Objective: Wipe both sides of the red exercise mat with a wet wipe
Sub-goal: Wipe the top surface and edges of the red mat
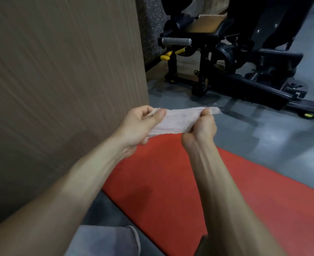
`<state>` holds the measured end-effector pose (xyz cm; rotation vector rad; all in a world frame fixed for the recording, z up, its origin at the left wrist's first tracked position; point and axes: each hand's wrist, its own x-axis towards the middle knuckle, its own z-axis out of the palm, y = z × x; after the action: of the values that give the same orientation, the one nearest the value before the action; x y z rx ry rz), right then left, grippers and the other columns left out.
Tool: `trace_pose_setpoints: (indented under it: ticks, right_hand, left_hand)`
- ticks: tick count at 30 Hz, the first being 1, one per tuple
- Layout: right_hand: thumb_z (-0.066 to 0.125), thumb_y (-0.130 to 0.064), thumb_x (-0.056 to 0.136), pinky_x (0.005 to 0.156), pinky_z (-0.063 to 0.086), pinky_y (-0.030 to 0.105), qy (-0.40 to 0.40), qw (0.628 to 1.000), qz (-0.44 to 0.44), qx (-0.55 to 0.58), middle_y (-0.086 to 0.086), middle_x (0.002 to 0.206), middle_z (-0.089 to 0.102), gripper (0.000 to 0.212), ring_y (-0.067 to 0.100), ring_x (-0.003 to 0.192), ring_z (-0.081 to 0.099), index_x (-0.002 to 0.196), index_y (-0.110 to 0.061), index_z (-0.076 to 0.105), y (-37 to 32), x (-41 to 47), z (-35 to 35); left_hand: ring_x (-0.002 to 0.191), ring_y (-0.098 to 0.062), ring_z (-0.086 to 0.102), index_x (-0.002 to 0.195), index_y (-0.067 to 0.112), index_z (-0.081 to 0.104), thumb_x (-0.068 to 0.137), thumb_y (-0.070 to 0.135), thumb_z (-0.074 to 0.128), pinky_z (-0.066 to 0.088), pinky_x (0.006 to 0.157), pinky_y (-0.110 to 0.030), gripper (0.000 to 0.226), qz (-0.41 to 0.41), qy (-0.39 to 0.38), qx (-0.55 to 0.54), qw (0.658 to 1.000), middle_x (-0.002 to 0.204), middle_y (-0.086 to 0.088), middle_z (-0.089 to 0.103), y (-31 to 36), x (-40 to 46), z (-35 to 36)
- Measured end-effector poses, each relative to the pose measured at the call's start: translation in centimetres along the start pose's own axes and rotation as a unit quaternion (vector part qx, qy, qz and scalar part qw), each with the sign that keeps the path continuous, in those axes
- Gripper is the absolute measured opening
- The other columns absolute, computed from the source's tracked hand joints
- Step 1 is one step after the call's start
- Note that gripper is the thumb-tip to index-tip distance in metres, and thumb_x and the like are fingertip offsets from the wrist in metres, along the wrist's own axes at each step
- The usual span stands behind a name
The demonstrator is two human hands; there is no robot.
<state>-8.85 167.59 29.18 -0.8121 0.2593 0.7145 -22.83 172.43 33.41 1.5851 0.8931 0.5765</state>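
Observation:
The red exercise mat [171,182] lies flat on the grey floor, running from the lower middle to the lower right. Above its far end I hold a whitish wet wipe [178,121], stretched between both hands. My left hand [137,126] pinches the wipe's left end with thumb and curled fingers. My right hand [202,126] grips its right end, fingers curled round it. The wipe hangs in the air and does not touch the mat. My forearms cover part of the mat.
A tall beige ribbed panel [60,80] stands close on the left. Black gym equipment [235,71] with a grey roller and yellow handles sits on the floor beyond the mat. Grey floor [263,137] lies right of the mat. My grey trouser leg [106,241] shows at bottom.

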Motion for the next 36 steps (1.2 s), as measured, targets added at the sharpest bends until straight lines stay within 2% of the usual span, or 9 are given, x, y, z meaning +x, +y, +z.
trace_pose_setpoints:
  ticks: [3, 8, 13, 16, 19, 23, 29, 33, 36]
  right_hand:
    - [0.049, -0.021, 0.103, 0.1, 0.052, 0.041, 0.014, 0.999, 0.021, 0.019, 0.003, 0.106, 0.061, 0.017, 0.021, 0.104, 0.063, 0.114, -0.011, 0.058, -0.4, -0.9, 0.2]
    - [0.053, -0.02, 0.093, 0.068, 0.052, 0.029, -0.045, 0.996, 0.073, -0.008, -0.004, 0.076, 0.057, 0.015, 0.013, 0.071, 0.058, 0.078, -0.021, 0.056, 1.5, 0.1, 0.1]
    - [0.062, -0.034, 0.092, 0.069, 0.054, 0.032, -0.141, 0.981, 0.118, -0.061, 0.001, 0.066, 0.05, 0.028, 0.017, 0.063, 0.057, 0.074, -0.015, 0.053, 3.4, -0.8, 0.5]
    - [0.062, -0.034, 0.097, 0.062, 0.057, 0.027, -0.159, 0.96, 0.112, -0.203, 0.0, 0.067, 0.061, 0.022, 0.015, 0.061, 0.066, 0.087, -0.016, 0.057, 5.7, -1.5, 1.4]
    - [0.065, -0.042, 0.091, 0.063, 0.057, 0.026, -0.206, 0.892, 0.159, -0.37, -0.006, 0.08, 0.069, 0.024, 0.01, 0.069, 0.069, 0.094, -0.018, 0.064, 7.8, -1.5, 1.7]
    - [0.069, -0.032, 0.086, 0.087, 0.059, 0.045, -0.332, 0.734, 0.268, -0.529, 0.008, 0.108, 0.067, 0.046, 0.016, 0.091, 0.068, 0.122, -0.004, 0.066, 9.8, -0.7, 0.6]
    - [0.085, -0.061, 0.066, 0.095, 0.054, 0.054, -0.442, 0.667, 0.354, -0.484, 0.009, 0.112, 0.069, 0.067, 0.021, 0.108, 0.066, 0.111, -0.012, 0.075, 13.1, 0.4, -0.5]
    - [0.098, -0.041, 0.057, 0.09, 0.057, 0.045, -0.39, 0.692, 0.365, -0.486, 0.004, 0.083, 0.057, 0.066, 0.012, 0.078, 0.062, 0.102, -0.006, 0.066, 16.7, 2.2, -2.4]
    - [0.095, -0.026, 0.066, 0.096, 0.054, 0.049, -0.365, 0.738, 0.369, -0.432, 0.003, 0.082, 0.058, 0.046, 0.014, 0.081, 0.062, 0.095, -0.012, 0.061, 19.6, 3.9, -4.7]
  left_hand:
    - [0.048, -0.01, 0.025, 0.099, 0.006, 0.065, 0.098, 0.042, 0.066, 0.02, 0.04, -0.017, 0.036, -0.04, -0.083, 0.086, 0.992, 0.072, -0.008, 0.034, -1.3, -0.5, -2.5]
    - [0.074, -0.02, 0.056, 0.118, -0.01, 0.065, 0.091, 0.044, 0.072, 0.047, 0.057, -0.021, 0.06, -0.084, -0.094, 0.026, 0.992, 0.091, -0.013, 0.064, -4.7, -0.7, -6.4]
    - [0.08, -0.017, 0.065, 0.086, 0.01, 0.068, 0.089, 0.03, 0.076, 0.056, 0.086, -0.033, 0.021, -0.094, -0.094, 0.019, 0.991, 0.091, -0.007, 0.069, -6.6, 0.5, -11.4]
    - [0.081, -0.019, 0.064, 0.074, 0.013, 0.064, 0.089, 0.019, 0.077, 0.055, 0.078, -0.025, 0.02, -0.073, -0.055, -0.036, 0.995, 0.082, -0.007, 0.068, -7.8, 1.0, -14.6]
    - [0.087, -0.021, 0.064, 0.087, 0.01, 0.069, 0.087, 0.021, 0.078, 0.052, 0.081, -0.028, 0.014, -0.057, -0.048, -0.08, 0.994, 0.089, -0.01, 0.068, -9.0, 1.0, -17.9]
    - [0.052, -0.003, 0.054, 0.092, 0.008, 0.069, 0.089, 0.025, 0.071, 0.039, 0.046, -0.013, 0.017, -0.058, -0.097, -0.129, 0.985, 0.066, 0.002, 0.065, -10.3, 0.7, -20.8]
    - [0.079, -0.01, 0.064, 0.085, 0.018, 0.074, 0.089, 0.029, 0.076, 0.05, 0.068, -0.021, 0.012, -0.044, -0.038, -0.076, 0.995, 0.083, -0.001, 0.069, -13.5, 1.7, -21.2]
    - [0.062, -0.014, 0.052, 0.086, 0.014, 0.071, 0.096, 0.033, 0.071, 0.039, 0.05, -0.021, 0.022, -0.055, 0.012, -0.047, 0.997, 0.074, -0.008, 0.055, -16.6, 2.7, -21.2]
    - [0.042, -0.004, 0.039, 0.086, 0.012, 0.068, 0.098, 0.033, 0.067, 0.028, 0.037, -0.015, 0.025, -0.074, 0.064, -0.018, 0.995, 0.059, 0.002, 0.046, -20.1, 3.9, -20.8]
